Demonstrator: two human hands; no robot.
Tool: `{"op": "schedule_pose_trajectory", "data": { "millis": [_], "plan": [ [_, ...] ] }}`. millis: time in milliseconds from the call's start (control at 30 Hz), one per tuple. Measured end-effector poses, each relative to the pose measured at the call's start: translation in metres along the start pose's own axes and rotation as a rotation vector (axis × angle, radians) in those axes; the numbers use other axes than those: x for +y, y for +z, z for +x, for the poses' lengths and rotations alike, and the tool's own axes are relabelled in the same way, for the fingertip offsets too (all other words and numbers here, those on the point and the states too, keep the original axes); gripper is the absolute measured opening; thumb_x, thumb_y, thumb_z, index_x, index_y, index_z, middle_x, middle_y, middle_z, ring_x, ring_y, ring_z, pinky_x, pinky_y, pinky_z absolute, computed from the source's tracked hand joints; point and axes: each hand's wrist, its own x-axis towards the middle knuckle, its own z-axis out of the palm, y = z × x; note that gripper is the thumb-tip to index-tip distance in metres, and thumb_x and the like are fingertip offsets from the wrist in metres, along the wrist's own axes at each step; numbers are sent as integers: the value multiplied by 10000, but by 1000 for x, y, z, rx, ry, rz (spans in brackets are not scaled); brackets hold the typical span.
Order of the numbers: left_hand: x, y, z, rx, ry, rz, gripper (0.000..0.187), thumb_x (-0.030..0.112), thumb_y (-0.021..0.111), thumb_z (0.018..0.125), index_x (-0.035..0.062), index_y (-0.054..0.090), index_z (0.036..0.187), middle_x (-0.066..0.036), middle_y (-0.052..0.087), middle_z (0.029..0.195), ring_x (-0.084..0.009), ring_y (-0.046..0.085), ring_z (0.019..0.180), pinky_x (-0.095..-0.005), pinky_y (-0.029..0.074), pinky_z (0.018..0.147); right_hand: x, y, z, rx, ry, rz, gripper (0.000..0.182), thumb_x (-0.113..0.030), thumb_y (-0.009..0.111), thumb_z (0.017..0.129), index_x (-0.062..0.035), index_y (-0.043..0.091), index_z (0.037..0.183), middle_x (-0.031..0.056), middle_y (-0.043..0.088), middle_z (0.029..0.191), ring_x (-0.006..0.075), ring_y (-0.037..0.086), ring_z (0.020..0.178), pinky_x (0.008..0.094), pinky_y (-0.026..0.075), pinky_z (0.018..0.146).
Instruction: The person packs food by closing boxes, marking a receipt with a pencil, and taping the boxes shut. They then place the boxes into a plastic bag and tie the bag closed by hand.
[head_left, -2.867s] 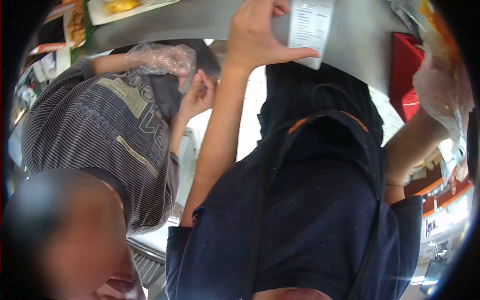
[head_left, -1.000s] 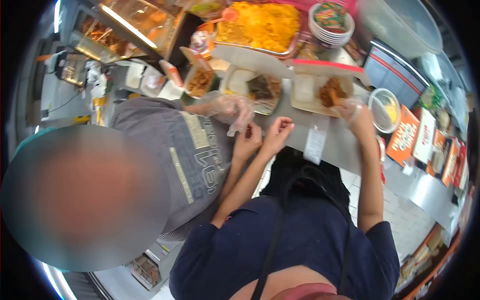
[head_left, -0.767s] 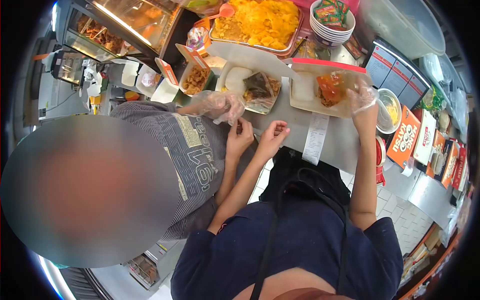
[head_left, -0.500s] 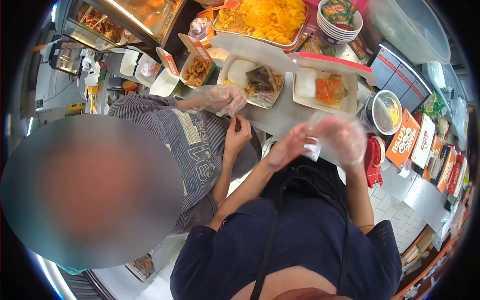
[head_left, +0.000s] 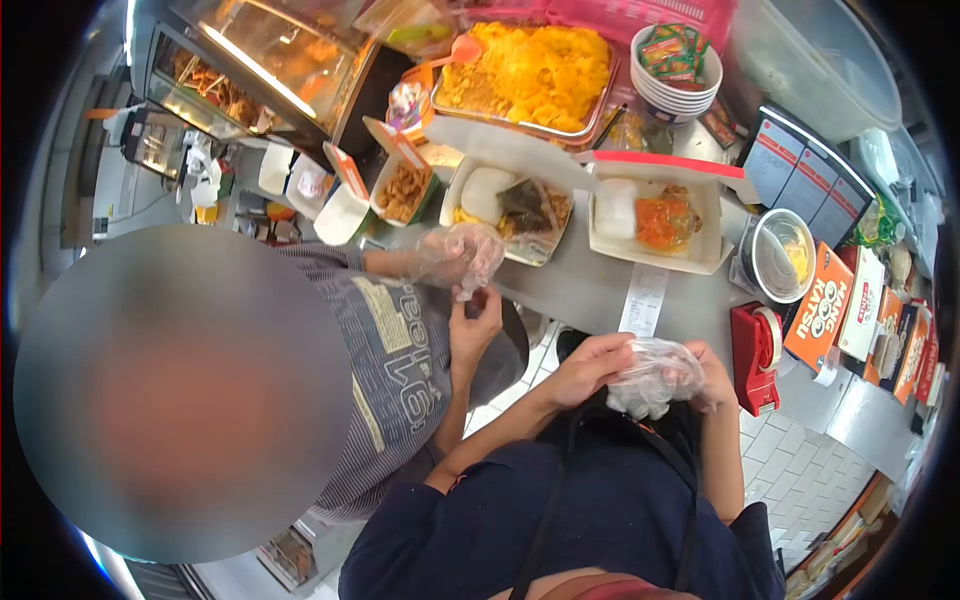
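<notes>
A crumpled clear plastic glove (head_left: 653, 378) is stretched between my two hands, just over the counter's near edge. My left hand (head_left: 592, 368) pinches its left side with bare fingers. At the other side my right hand (head_left: 712, 378) grips the glove, its fingers partly hidden by the plastic. A paper receipt (head_left: 644, 298) lies on the counter just beyond them. Further back, an open box (head_left: 712, 262) contains rice and orange-sauced meat. To its left, another open box (head_left: 530, 255) has rice and a dark-topped portion.
At my left, a co-worker's gloved hand (head_left: 465, 255) meets their bare hand (head_left: 477, 325). A tray of yellow food (head_left: 530, 75) and stacked white bowls (head_left: 675, 95) stand behind. A red tape dispenser (head_left: 755, 355), a lidded tub (head_left: 780, 255) and a screen (head_left: 805, 170) are at right.
My right hand was inside the plastic glove, raised over the counter. Both hands have come down towards me, and the glove is now bunched between them. The receipt shows more fully.
</notes>
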Motion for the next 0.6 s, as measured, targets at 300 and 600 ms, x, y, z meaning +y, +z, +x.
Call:
{"op": "schedule_pose_trajectory", "data": {
  "millis": [300, 600],
  "plan": [
    [32, -19, 24, 554, 633, 889, 266, 224, 556, 853, 14, 526, 1013, -103, 524, 978, -236, 494, 970, -337, 374, 858, -140, 46, 27, 422, -709, -134, 289, -85, 555, 818, -2, 555, 1094, 74, 593, 1020, 138, 572, 903, 264, 453, 800],
    [59, -105, 27, 1100, 452, 1825, 364, 99, 628, 738, 69, 560, 1094, -131, 488, 1194, -312, 463, 1115, -384, 363, 924, -100, 46, 18, 403, -717, -610, 442, -100, 489, 789, 6, 507, 1218, 129, 506, 1253, 210, 473, 1160, 321, 340, 975]
  ]
}}
